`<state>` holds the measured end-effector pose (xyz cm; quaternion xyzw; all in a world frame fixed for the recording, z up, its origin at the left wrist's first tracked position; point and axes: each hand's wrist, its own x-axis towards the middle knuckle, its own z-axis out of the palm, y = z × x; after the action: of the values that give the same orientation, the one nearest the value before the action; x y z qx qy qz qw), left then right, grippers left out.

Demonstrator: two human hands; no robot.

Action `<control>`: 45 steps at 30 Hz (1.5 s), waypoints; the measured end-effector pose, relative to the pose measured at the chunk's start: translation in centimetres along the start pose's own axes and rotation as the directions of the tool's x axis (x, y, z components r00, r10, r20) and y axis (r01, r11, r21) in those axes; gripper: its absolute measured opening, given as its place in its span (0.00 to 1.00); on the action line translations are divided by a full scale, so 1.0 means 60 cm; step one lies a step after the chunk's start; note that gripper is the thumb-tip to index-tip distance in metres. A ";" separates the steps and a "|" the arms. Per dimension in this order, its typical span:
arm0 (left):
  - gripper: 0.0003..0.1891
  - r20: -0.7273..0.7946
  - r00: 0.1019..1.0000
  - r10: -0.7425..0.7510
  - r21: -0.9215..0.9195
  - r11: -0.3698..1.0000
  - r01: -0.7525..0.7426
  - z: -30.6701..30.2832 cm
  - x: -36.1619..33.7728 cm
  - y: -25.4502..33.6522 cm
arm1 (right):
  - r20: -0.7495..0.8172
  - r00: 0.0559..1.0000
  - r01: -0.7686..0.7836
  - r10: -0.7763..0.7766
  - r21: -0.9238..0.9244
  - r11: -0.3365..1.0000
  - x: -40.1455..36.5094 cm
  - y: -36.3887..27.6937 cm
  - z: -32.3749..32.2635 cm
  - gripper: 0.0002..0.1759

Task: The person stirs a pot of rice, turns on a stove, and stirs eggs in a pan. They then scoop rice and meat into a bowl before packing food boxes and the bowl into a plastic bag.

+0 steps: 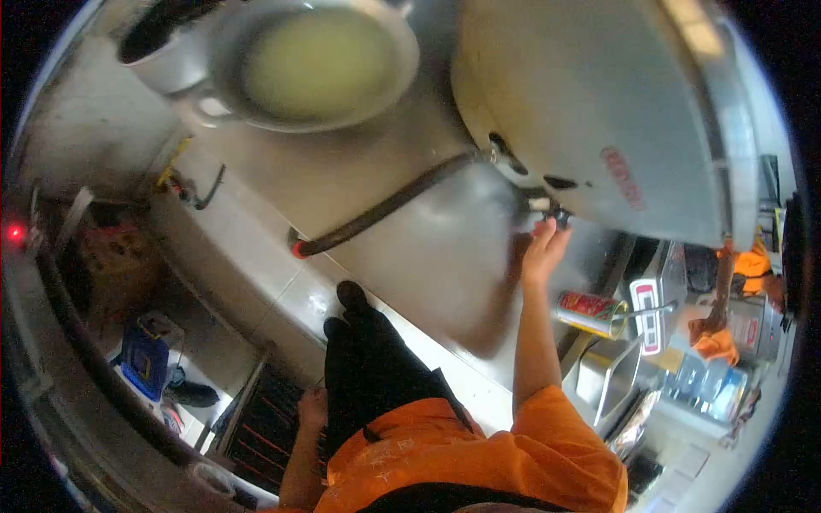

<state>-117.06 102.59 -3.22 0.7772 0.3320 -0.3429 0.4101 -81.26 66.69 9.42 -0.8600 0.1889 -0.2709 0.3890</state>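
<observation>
My right hand [544, 250] reaches forward with its fingers closed around a small black knob [561, 215] low on a large grey metal appliance [590, 111] with red lettering. Close to the knob, the panel has dark oval openings [560, 183]. A dark hose [385, 209] runs from the appliance to a red-ended fitting [298, 248] at the edge of the steel surface [445, 256]. My left hand [314, 409] hangs low beside my dark trousers, its fingers mostly hidden and blurred.
A wide metal pot [406, 60] of pale yellowish liquid stands beyond the hose, beside another pot [175, 64]. At right are a red and yellow can [590, 313] and a steel container [603, 372]. A blue-lidded box [145, 357] sits at lower left.
</observation>
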 end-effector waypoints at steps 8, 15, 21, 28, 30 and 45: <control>0.18 -0.042 0.909 0.414 0.462 0.815 -0.350 0.157 0.012 -0.048 | 0.114 0.839 0.514 -0.532 -0.484 0.708 0.026 0.029 -0.046 0.14; 0.19 -0.116 0.873 0.473 0.463 0.804 -0.374 0.174 0.009 -0.050 | 0.152 0.752 0.627 -0.641 -0.466 0.625 0.039 0.035 -0.053 0.17; 0.19 -0.057 0.929 0.366 0.425 0.851 -0.309 0.178 -0.003 -0.035 | 0.167 0.756 0.620 -0.633 -0.495 0.609 0.028 0.028 -0.051 0.16; 0.18 -0.048 0.926 0.373 0.427 0.846 -0.319 0.194 -0.005 -0.075 | 0.267 0.808 0.583 -0.525 -0.488 0.649 0.008 0.016 -0.062 0.10; 0.18 -0.063 0.935 0.350 0.419 0.859 -0.293 0.190 -0.010 -0.067 | 0.269 0.808 0.582 -0.525 -0.506 0.637 0.005 0.017 -0.063 0.10; 0.21 -0.029 0.954 0.300 0.444 0.859 -0.257 0.180 -0.010 -0.093 | 0.412 0.802 0.597 -0.432 -0.545 0.588 -0.022 0.007 -0.077 0.07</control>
<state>-124.66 95.57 -9.68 0.9044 0.1508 -0.3073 0.2549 -85.19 64.52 11.24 -0.9820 -0.0358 -0.1848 -0.0123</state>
